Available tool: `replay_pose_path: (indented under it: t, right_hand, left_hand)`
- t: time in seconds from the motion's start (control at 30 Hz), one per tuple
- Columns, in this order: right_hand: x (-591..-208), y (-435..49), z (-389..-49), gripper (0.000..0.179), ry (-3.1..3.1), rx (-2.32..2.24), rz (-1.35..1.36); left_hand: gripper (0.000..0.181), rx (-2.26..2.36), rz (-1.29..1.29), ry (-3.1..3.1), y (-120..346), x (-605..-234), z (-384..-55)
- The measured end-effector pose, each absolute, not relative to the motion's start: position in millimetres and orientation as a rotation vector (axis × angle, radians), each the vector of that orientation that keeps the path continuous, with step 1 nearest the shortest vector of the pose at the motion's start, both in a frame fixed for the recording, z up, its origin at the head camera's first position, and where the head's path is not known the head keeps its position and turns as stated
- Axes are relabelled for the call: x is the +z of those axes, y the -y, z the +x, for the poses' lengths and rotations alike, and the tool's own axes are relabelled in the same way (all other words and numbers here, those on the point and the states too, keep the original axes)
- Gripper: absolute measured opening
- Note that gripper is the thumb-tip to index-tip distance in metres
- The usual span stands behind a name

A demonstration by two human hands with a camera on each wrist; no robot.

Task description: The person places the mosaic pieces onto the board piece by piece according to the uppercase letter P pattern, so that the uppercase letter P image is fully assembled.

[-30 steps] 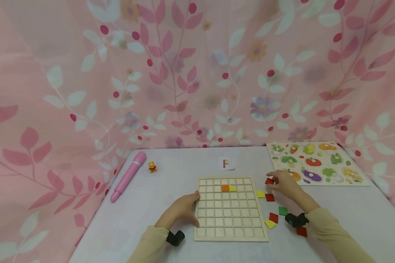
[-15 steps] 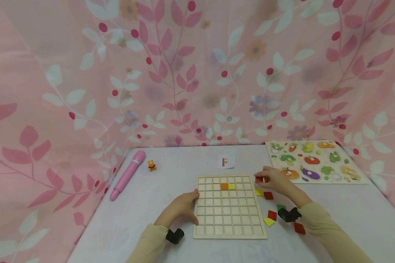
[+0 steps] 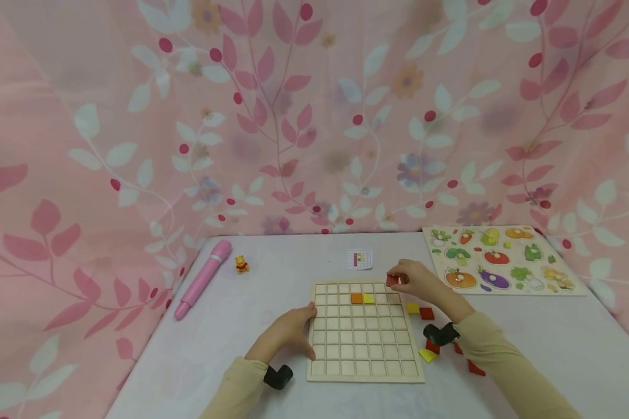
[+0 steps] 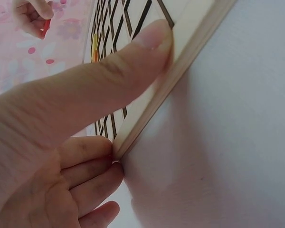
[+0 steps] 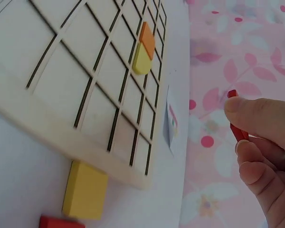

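Note:
My left hand rests against the left edge of a wooden grid board. In the left wrist view, its thumb lies on the board's rim, and the other fingertips touch the edge further along. My right hand pinches a red tile between thumb and fingers, held above the board's far right corner. An orange square tile and a yellow tile with one rounded corner sit side by side in the grid's second row from the back.
Right of the board lie a yellow square tile, a rounded yellow tile and several red tiles. A printed pattern card lies behind the board. A vegetable puzzle is back right; a pink wand and bear figurine stay left.
My right hand has moved left with the red tile, from the table beside the board to over its far right corner. My left hand keeps its place at the board's edge.

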State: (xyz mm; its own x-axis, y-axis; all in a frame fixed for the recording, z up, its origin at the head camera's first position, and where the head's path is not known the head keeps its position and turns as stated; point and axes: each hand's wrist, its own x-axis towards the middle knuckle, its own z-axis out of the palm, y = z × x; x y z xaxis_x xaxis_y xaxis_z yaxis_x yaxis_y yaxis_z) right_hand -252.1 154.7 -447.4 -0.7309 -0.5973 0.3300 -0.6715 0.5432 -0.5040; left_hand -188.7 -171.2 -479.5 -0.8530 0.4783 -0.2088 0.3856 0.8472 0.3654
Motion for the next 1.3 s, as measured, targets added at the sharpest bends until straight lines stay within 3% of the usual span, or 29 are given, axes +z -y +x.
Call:
replay_pose_path:
  t: [0.8, 1.3]
  right_hand:
    - [-445, -101, -259, 0.021, 2.567, 0.913, 1.341]
    - [-458, -69, -262, 0.020, 2.610, 0.905, 1.337]
  left_hand:
    - [0.099, 0.445, 0.667, -2.741, 172, -480, -188]
    - [0.101, 0.441, 0.658, -2.744, 171, -479, -187]
